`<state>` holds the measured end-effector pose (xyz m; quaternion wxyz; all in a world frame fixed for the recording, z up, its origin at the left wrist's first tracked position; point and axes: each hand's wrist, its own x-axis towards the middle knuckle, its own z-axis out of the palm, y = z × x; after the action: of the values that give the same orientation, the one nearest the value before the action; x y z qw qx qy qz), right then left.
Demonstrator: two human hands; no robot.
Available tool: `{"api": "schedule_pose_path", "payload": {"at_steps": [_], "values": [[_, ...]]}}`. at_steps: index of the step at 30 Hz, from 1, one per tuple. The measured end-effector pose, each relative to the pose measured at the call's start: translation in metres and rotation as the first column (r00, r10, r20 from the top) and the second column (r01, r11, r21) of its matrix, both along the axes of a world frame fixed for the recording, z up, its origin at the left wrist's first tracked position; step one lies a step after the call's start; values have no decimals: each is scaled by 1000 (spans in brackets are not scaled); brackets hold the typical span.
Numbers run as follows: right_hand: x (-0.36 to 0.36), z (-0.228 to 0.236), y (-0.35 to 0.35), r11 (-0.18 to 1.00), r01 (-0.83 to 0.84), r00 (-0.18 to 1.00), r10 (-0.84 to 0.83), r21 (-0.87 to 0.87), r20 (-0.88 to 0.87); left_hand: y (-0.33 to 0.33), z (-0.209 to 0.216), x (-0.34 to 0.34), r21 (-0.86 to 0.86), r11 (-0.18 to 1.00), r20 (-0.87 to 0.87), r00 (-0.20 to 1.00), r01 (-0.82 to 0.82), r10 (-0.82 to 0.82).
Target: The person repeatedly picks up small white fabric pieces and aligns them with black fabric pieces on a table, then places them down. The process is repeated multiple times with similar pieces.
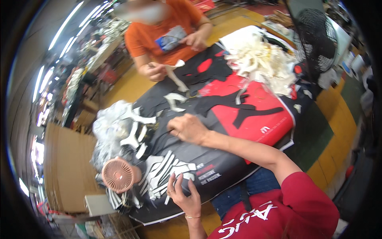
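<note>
My right hand (187,128) is over the middle of the table, its fingers pinched at a dark patch; what they hold, if anything, is hard to make out. Nearer to me, my left hand (185,195) has its fingers apart beside a spread of white-and-dark cut strips (159,175). I cannot tell whether its fingertips touch them. Beyond my right hand lies a curved white piece (174,102). Black forked pieces (254,114) rest to the right on the table's red part.
A person in an orange shirt (169,34) across the table holds a white strip (175,76). A pile of cream pieces (262,59) lies far right, near a black fan (315,38). At left are a clear plastic bag (109,131) and a pink fan (118,175).
</note>
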<state>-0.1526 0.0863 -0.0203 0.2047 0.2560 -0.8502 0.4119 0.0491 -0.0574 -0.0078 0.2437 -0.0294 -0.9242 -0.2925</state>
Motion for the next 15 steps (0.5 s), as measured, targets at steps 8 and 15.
{"api": "schedule_pose_path", "payload": {"at_steps": [8,15], "values": [[122,43,106,860,70,925,134,-506,355,66,4,10,-47,936,-255,902,348,-348],[163,6,169,784,557,785,-605,274,135,105,-24,-12,-245,775,457,774,583,-438]]}}
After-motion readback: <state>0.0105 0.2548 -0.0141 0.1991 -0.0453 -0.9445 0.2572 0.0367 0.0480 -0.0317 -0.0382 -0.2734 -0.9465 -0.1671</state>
